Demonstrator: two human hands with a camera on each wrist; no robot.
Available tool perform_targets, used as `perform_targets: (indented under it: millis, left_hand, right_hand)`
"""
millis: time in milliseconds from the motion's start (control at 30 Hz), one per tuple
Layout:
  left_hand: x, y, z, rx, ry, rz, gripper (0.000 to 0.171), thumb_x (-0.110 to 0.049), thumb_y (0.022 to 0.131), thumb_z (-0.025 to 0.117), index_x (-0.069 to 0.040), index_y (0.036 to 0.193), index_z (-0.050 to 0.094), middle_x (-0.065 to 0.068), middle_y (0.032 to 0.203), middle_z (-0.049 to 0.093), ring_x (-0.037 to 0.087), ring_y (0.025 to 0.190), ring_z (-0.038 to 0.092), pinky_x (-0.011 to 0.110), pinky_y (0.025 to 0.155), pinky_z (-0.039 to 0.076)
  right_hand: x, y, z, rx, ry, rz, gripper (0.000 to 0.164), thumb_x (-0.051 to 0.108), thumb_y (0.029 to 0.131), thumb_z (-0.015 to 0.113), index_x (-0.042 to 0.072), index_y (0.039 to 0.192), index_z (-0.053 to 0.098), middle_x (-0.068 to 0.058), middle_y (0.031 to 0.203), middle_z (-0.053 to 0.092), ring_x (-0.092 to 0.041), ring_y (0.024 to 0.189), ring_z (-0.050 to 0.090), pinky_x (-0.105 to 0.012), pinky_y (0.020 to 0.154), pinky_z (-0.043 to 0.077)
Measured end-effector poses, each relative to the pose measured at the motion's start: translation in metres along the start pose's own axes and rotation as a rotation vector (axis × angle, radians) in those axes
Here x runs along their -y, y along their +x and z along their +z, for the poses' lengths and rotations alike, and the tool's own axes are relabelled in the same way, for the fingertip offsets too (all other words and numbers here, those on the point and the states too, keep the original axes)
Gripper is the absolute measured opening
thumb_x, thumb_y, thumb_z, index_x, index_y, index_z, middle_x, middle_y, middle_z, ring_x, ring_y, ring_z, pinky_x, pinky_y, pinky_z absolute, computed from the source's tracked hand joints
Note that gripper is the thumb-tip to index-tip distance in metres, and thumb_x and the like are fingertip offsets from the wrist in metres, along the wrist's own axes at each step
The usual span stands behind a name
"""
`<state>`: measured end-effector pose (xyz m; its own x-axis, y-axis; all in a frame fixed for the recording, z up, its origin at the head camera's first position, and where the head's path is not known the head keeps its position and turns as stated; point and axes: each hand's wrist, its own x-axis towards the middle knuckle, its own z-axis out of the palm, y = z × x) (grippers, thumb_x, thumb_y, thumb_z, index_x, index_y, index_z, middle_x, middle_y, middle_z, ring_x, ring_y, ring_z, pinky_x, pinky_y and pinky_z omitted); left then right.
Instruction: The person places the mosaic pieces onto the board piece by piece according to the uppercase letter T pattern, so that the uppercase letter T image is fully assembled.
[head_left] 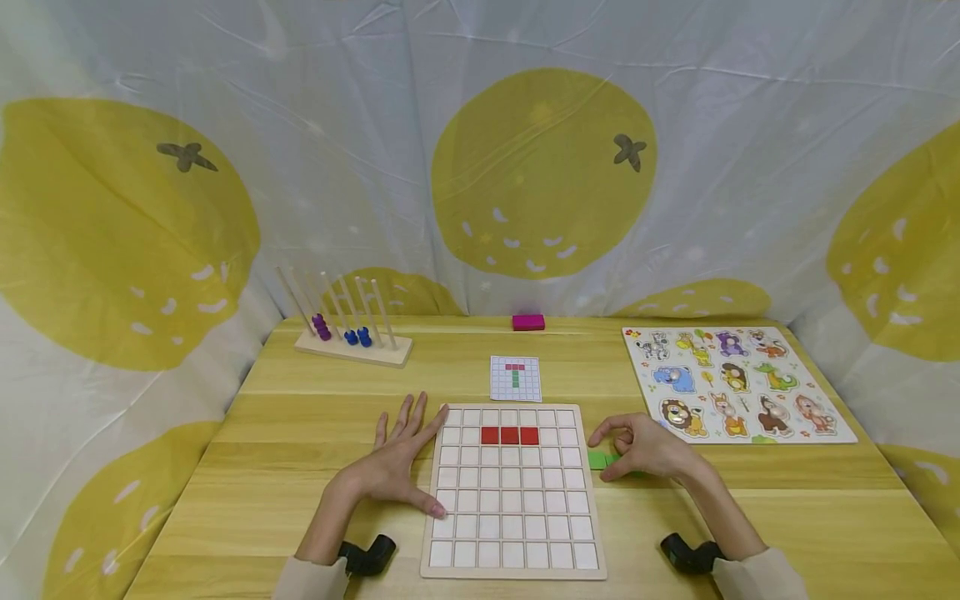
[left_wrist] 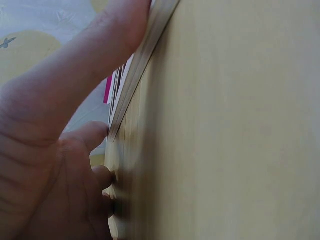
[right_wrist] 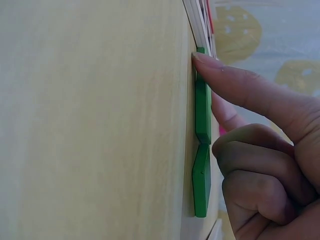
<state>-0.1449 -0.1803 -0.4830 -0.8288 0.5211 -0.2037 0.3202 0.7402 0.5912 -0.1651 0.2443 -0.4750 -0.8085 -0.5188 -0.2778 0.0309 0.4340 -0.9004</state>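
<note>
A wooden grid board (head_left: 513, 573) with white squares lies in the middle of the table. Three red square tiles (head_left: 509, 436) sit side by side in its second row from the top. My left hand (head_left: 397, 467) is spread along the board's left edge, index fingertip at the top corner and thumb on the rim lower down. Just right of the board, my right hand (head_left: 647, 448) pinches the nearest green tile (head_left: 597, 460) between thumb and index finger, other fingers curled. More green tiles (right_wrist: 202, 112) lie in a row behind it, partly hidden by the hand in the head view.
Above the board lies a printed card (head_left: 515, 379) with a red and green T on a grid. A magenta block (head_left: 528, 322) sits at the back. Back left stands a peg stand (head_left: 352, 348) with purple and blue beads; an animal puzzle board (head_left: 720, 379) lies at right.
</note>
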Motion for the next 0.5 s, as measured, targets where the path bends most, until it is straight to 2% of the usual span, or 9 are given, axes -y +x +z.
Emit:
perform_targets:
  millis: [500]
  left_hand:
    - [-0.001, -0.0005, -0.001, 0.0, -0.011, 0.001, 0.143, -0.051, 0.062, 0.097, -0.01, 0.167, 0.009, 0.028, 0.17, -0.018, 0.05, 0.156, -0.022, 0.075, 0.119, -0.018]
  right_hand:
    - [0.0012, 0.0, 0.0026, -0.069, -0.049, 0.039, 0.034, 0.004, 0.08, 0.086, -0.005, 0.109, 0.071, 0.006, 0.062, 0.033, -0.007, 0.055, 0.03, -0.02, 0.052, 0.029]
